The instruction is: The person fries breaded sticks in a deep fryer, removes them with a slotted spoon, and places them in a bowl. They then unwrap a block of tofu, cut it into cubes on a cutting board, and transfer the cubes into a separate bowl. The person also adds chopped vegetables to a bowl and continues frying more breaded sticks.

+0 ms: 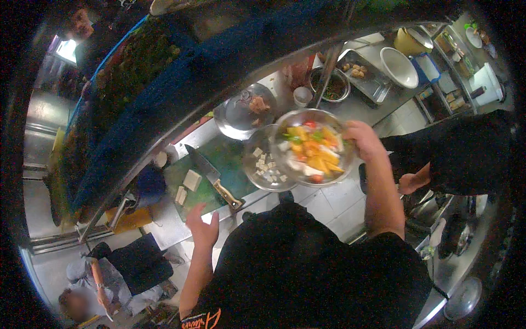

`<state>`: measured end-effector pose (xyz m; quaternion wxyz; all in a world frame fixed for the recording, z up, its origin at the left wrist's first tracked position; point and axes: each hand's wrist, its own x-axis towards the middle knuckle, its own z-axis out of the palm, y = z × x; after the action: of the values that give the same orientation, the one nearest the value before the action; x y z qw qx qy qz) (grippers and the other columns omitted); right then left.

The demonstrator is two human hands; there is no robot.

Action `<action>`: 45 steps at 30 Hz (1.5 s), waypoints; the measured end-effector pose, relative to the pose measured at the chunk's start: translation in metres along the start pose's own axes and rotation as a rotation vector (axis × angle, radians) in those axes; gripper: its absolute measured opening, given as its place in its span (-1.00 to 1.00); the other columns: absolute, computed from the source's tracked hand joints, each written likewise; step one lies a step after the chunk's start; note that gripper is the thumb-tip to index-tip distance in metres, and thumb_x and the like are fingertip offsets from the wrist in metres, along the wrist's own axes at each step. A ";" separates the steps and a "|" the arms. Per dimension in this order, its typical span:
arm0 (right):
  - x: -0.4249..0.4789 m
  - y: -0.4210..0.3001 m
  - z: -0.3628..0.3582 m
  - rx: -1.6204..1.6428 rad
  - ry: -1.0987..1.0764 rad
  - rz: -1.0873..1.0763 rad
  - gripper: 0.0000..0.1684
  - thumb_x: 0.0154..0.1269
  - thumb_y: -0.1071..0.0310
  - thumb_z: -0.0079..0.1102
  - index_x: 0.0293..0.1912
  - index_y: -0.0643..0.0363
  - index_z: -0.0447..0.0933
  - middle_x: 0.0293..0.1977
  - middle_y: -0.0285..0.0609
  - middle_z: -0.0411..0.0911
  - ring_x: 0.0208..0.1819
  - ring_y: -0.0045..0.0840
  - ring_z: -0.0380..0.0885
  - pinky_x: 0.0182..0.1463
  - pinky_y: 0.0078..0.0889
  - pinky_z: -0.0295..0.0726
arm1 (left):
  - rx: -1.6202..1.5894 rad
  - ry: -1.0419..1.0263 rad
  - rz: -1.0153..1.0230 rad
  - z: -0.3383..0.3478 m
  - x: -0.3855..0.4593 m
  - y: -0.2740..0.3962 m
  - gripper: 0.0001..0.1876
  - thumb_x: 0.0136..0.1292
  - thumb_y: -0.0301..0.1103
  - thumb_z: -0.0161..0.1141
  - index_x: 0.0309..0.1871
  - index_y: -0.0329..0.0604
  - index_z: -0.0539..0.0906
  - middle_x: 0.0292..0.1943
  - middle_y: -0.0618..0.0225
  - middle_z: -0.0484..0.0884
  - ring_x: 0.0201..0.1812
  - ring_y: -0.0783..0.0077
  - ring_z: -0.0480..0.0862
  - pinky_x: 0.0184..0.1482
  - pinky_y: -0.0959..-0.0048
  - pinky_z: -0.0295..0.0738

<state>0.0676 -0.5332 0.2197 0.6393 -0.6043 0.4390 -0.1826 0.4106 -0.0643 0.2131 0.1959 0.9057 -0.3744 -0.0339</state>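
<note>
My right hand point(363, 140) grips the rim of a metal bowl point(349, 164) filled with cut orange, white, red and green food pieces point(314, 150). This bowl is held up and partly covers a second metal bowl point(251, 174), which contains small white cubes point(265, 165). Near the front edge of the green cutting board point(234, 160), my left hand point(203, 226) is empty, its fingers apart. A chef's knife point(215, 179) with a wooden handle lies on the board. Left of it rest two white blocks point(192, 180), possibly tofu or cheese.
Behind the board stands a metal bowl point(236, 127) with pinkish food. A white cup point(303, 96) and a pot point(345, 92) are farther right. One person in black point(452, 152) stands close on my right; another person point(111, 283) is at lower left. A metal frame point(246, 78) crosses overhead.
</note>
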 end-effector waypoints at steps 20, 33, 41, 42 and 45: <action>0.091 -0.077 0.214 0.361 0.027 -0.026 -0.66 0.27 0.31 0.28 -0.03 0.31 0.62 -0.33 -0.09 0.68 -0.49 -0.43 0.68 -0.51 -0.32 0.67 | -0.094 0.025 0.143 -0.006 0.008 0.031 -0.43 0.13 -0.24 0.49 0.22 -0.09 0.58 0.24 0.12 0.62 0.34 -0.01 0.51 0.43 -0.02 0.23; 0.044 -0.049 0.093 0.433 -0.104 -0.036 -0.64 0.17 0.36 0.21 -0.02 0.22 0.63 -0.22 -0.23 0.65 -0.28 -0.47 0.64 -0.16 -0.38 0.64 | -0.096 -0.008 0.013 -0.017 0.012 0.037 -0.46 0.13 -0.16 0.48 0.18 -0.06 0.62 0.23 0.14 0.64 0.34 0.00 0.50 0.42 -0.02 0.25; -0.015 -0.008 -0.077 0.387 0.333 -0.112 -0.52 0.10 0.25 0.20 -0.01 0.34 0.61 -0.25 -0.14 0.67 -0.32 -0.42 0.66 -0.20 -0.25 0.69 | -0.082 -0.051 -0.010 -0.004 0.007 0.023 -0.48 0.15 -0.14 0.47 0.17 -0.04 0.63 0.23 0.15 0.65 0.32 0.00 0.52 0.39 -0.02 0.28; -0.019 -0.012 -0.086 0.397 0.373 -0.109 -0.53 0.11 0.26 0.20 -0.02 0.34 0.61 -0.27 -0.13 0.66 -0.34 -0.41 0.66 -0.23 -0.23 0.69 | -0.089 -0.058 -0.009 -0.004 0.008 0.024 -0.48 0.15 -0.13 0.47 0.17 -0.04 0.63 0.23 0.15 0.65 0.32 0.00 0.52 0.39 -0.02 0.28; 0.014 0.048 -0.150 0.222 0.585 -0.059 -0.71 0.20 0.29 0.17 -0.13 0.26 0.57 -0.33 -0.17 0.61 -0.47 -0.47 0.58 -0.41 -0.34 0.60 | -0.108 -0.074 0.032 -0.001 0.016 0.029 -0.47 0.16 -0.12 0.46 0.18 -0.05 0.62 0.22 0.16 0.65 0.32 0.00 0.52 0.38 -0.01 0.27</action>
<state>-0.0562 -0.6258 0.1880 0.5424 -0.4653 0.5640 -0.4137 0.4031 -0.0940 0.2263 0.2313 0.8858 -0.3935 -0.0842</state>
